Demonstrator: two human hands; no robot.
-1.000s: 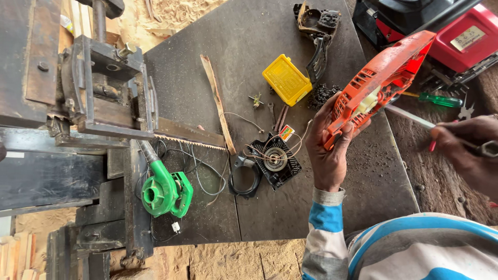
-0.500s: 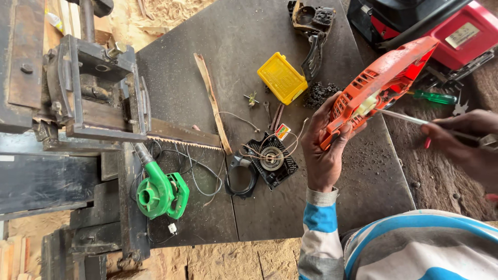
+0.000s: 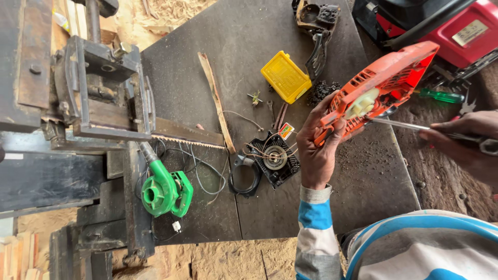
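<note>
- The left hand [image 3: 317, 150] grips an orange plastic engine cover [image 3: 381, 85] by its lower end, fingers curled over the edge and thumb against the underside, holding it tilted above the dark metal worktable [image 3: 233, 62].
- The right hand [image 3: 464, 142] closes around the handle of a long screwdriver [image 3: 399, 124], whose bright shaft runs leftward until its tip meets the underside of the orange cover near a pale inset.
- The cover hangs in the air between the 2 hands, over the table's right edge, its vented face turned toward the camera.
- Directly below the left wrist, a black recoil starter housing [image 3: 274, 158] lies on the table with a round pulley at its centre and thin wires trailing from it.
- A black rubber ring [image 3: 244, 179] rests just beside that housing on its left.
- A yellow rectangular box [image 3: 286, 77] sits farther up the table, near a dark clump of debris.
- A green-handled screwdriver [image 3: 441, 96] lies to the right of the cover, near a red machine [image 3: 456, 31] at the frame's upper right.
- A green electric blower [image 3: 165, 191] stands at the table's left side, its cord looping across the surface.
- A narrow wood strip [image 3: 215, 101] lies along the table, close to a toothed saw blade [image 3: 187, 136] that juts from a heavy steel vise frame [image 3: 98, 88].
- Sawdust covers the ground around the table.
</note>
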